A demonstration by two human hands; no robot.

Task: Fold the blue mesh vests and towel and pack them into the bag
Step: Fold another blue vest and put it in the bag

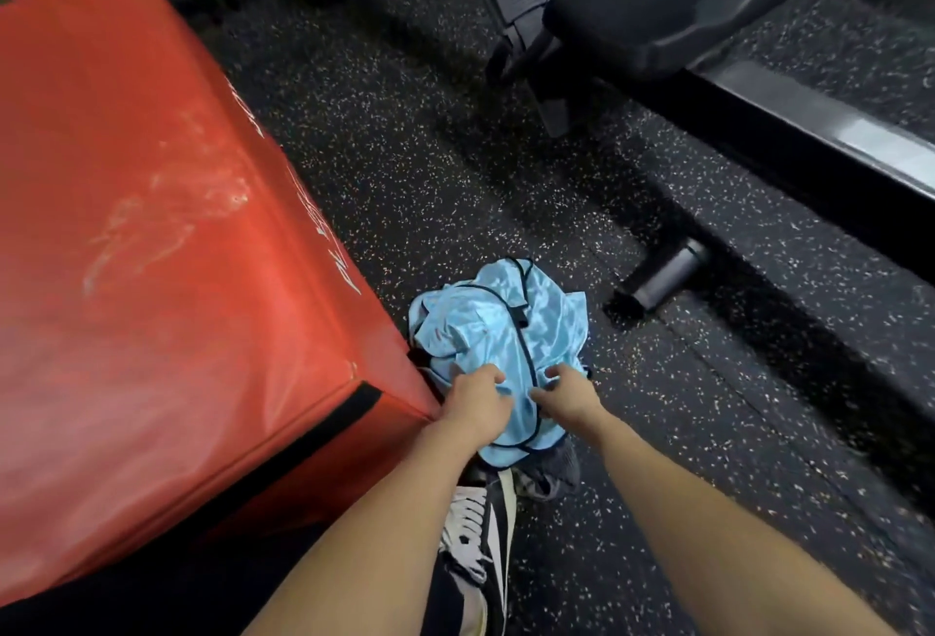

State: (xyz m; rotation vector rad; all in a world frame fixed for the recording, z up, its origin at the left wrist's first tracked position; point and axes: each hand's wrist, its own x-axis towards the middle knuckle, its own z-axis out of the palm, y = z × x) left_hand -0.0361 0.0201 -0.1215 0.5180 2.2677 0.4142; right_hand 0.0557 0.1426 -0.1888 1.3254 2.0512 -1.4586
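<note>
A crumpled heap of light blue vests (498, 327) with black trim lies on the speckled floor beside the corner of a red box. My left hand (475, 405) grips the heap's near left part with curled fingers. My right hand (566, 392) grips its near right part, fingers bent into the fabric. A dark grey cloth (554, 471), perhaps the towel, shows under the near edge of the vests. I see no bag.
A large red padded box (167, 240) fills the left side. A black gym bench with metal frame (668, 3) stands at the upper right, its rubber-capped foot (668, 276) close to the vests. A black-and-white shoe (478, 529) is below the heap. Dark speckled rubber floor (405, 154) lies between.
</note>
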